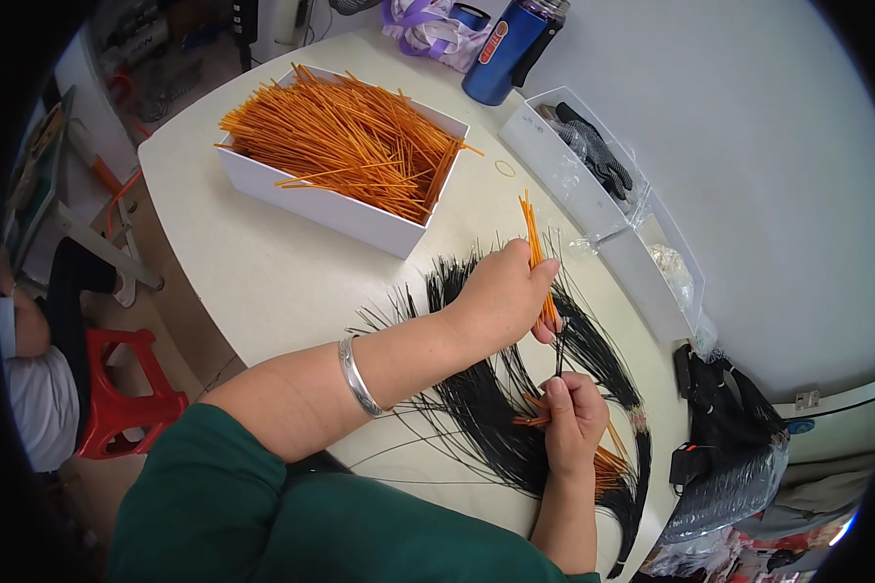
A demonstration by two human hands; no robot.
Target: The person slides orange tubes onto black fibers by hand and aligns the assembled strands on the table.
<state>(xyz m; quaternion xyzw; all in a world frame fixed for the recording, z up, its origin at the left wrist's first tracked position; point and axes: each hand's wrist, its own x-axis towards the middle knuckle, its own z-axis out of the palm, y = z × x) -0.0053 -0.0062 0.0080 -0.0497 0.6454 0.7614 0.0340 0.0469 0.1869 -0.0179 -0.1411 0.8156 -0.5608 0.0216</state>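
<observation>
My left hand (507, 293), with a silver bangle on its wrist, closes around a small bunch of thin orange sticks (532, 225) that stand up past the thumb. Just below it, my right hand (574, 420) pinches the end of a few thin black strands (559, 352). Short orange pieces (532, 418) poke out from the right hand's palm side. Beneath both hands lies a thick bundle of black wire-like strands (481, 413), fanned out at the far end. More orange sticks (610, 473) lie among black strands right of my right wrist.
A white box (331, 209) heaped with orange sticks stands at the far left of the table (199, 209). Along the wall are a blue bottle (510, 53), white trays (566, 180) holding gloves, and a rubber band (505, 168). A red stool (131, 389) and a seated person (44, 408) are at left.
</observation>
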